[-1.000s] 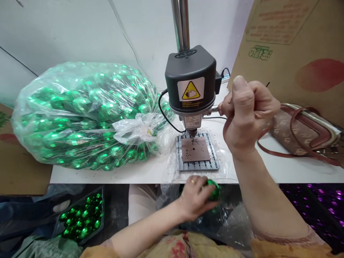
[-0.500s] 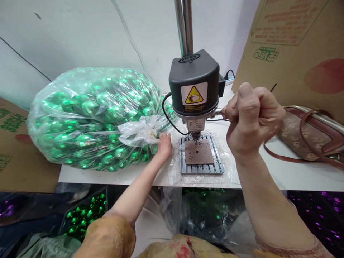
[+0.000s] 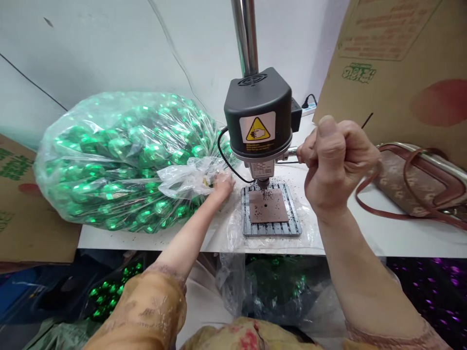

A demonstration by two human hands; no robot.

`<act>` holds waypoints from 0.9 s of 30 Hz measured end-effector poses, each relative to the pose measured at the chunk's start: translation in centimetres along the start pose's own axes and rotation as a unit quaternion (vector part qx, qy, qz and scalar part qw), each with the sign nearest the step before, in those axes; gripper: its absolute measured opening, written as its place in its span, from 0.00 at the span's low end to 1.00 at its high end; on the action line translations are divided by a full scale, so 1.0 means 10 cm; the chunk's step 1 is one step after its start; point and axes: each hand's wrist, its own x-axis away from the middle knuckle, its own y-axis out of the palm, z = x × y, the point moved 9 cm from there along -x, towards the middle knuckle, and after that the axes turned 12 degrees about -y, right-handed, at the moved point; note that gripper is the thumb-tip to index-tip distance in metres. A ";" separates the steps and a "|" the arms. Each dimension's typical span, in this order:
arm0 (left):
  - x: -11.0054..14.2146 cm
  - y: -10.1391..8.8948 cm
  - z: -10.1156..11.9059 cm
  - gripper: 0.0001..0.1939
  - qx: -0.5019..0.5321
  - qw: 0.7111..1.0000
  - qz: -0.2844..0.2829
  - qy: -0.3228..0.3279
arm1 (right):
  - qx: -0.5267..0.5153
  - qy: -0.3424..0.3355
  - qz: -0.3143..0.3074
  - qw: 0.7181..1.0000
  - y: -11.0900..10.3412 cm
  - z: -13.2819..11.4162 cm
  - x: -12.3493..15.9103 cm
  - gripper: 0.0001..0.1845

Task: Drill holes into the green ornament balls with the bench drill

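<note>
My right hand (image 3: pixel 337 163) is closed in a fist around the feed lever (image 3: pixel 291 153) of a small black drill press (image 3: pixel 258 114). Below the drill's chuck (image 3: pixel 263 183), a brown square board (image 3: pixel 269 206) with a dark hole lies on the slotted metal base (image 3: pixel 295 224). Dark shavings are scattered over both. To the left, my left hand (image 3: pixel 223 185) reaches beside the knotted neck (image 3: pixel 180 177) of a clear plastic bag (image 3: pixel 120 150) full of shiny green faceted balls. Its fingers are mostly hidden, so what they touch does not show.
A patterned handbag (image 3: pixel 412 187) with a brown strap lies at the right, before a large cardboard box (image 3: pixel 394 82). Another box (image 3: pixel 32 209) stands at the left. Under the table edge are open bags with green balls (image 3: pixel 109 291) and purple shiny pieces (image 3: pixel 434 287).
My left hand has moved slightly farther in beside the bag's knot, its fingers now less visible. My right fist stays on the lever. The whole view has shifted a little.
</note>
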 end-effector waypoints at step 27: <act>1.27 0.44 0.17 0.25 -0.038 0.988 -0.147 0.019 | 0.027 -0.015 -0.010 0.999 0.00 -0.02 0.03 0.26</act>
